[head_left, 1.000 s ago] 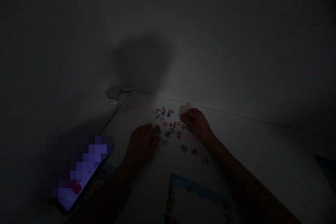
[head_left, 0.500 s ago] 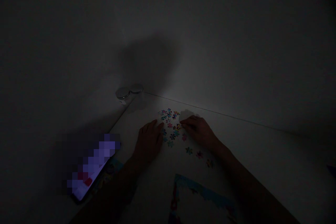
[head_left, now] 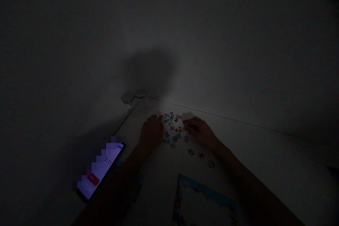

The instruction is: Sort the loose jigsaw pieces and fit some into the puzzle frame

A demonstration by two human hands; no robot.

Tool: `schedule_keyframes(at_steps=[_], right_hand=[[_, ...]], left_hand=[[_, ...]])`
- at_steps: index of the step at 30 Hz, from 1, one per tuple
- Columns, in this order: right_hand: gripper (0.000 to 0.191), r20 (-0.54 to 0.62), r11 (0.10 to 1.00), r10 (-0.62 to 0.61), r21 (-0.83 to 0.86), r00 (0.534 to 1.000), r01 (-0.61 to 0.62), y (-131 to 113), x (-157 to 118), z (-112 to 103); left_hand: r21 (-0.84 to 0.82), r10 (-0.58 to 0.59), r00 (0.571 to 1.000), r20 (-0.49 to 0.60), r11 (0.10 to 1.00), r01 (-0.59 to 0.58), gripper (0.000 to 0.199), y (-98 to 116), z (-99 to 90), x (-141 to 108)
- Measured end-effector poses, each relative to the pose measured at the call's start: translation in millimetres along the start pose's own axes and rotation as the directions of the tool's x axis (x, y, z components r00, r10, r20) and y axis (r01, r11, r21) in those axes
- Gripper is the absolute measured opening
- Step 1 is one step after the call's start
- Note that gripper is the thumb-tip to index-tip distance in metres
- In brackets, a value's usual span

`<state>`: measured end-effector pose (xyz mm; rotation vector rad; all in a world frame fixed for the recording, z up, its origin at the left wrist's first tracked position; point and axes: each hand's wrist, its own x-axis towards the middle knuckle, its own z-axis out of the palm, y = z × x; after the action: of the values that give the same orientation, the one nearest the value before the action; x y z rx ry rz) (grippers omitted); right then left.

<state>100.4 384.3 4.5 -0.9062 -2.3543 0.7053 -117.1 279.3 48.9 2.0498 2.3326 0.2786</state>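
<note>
In dim light, several loose jigsaw puzzle pieces [head_left: 175,138] lie scattered on the white table between my hands. My left hand [head_left: 151,132] rests palm down at the left edge of the pile, fingers stretched forward and holding nothing. On the other side my right hand [head_left: 200,131] has its fingers curled, thumb and index close together beside the pieces; what they may pinch is too dark to make out. A pink piece [head_left: 186,139] lies just below those fingers. Nearer to me is a partly joined puzzle border [head_left: 212,195] with a blue edge.
A lit phone [head_left: 102,171] lies at the left, partly blurred out. Two clear jars with silver lids [head_left: 140,94] stand at the far corner by the wall. Another dark, colourful puzzle section [head_left: 139,183] is partly hidden under my left forearm.
My left hand has moved slightly forward along the pile. The right hand's fingers have drawn back a little from the pieces. The view has shifted slightly.
</note>
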Motion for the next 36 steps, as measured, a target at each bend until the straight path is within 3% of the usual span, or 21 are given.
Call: schedule_keyframes(at_steps=[6,11,17,20,27,32,36], right_hand=[[0.046,-0.003,0.973,-0.052,-0.225,0.999,0.05,-2,2,4],[0.048,0.01,0.949,-0.02,-0.315,1.0,0.022,-13,8,7],[0.03,-0.124,0.992,0.103,-0.065,0.987,-0.111,-11,8,5],[0.023,-0.178,0.986,0.158,-0.018,0.971,-0.163,-7,8,4],[0.014,-0.133,0.984,0.18,0.005,0.975,-0.181,6,6,-13],[0.011,-0.102,0.981,0.189,-0.017,0.977,-0.192,4,-16,-34],[0.013,-0.071,0.979,0.2,-0.034,0.977,-0.203,-4,-59,-54]], left_hand=[[-0.05,0.058,0.993,-0.105,0.997,-0.063,0.034,-1,18.0,6],[-0.102,0.08,0.985,-0.155,0.99,-0.096,0.028,-7,23.2,4],[-0.125,0.081,0.985,-0.152,0.987,-0.1,0.018,-14,22.8,9],[-0.132,0.07,0.984,-0.162,0.987,-0.092,0.016,-16,24.1,11],[-0.143,0.066,0.979,-0.193,0.985,-0.094,0.015,-15,23.8,11],[-0.161,0.075,0.977,-0.202,0.981,-0.108,0.015,-13,17.5,8],[-0.181,0.079,0.975,-0.206,0.976,-0.118,0.014,-12,13.6,4]])
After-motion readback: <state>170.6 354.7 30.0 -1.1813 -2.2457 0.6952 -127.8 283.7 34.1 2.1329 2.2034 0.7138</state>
